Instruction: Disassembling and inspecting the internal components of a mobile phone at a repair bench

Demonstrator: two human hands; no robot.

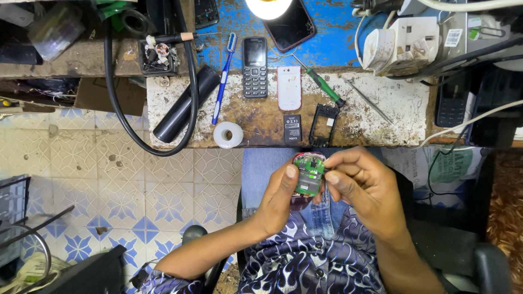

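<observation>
Head view, green circuit board (pixel 309 173) between both hands, left hand (pixel 279 197) cradling it, right hand (pixel 364 188) pinching its edge

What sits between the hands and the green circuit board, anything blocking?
Nothing visible. The left hand and right hand both grip the green circuit board directly, above the lap, apart from the workbench.

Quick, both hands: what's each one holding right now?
Left hand: closed on the opened phone body with green circuit board.
Right hand: fingertips pinching the same board's top edge.
</observation>
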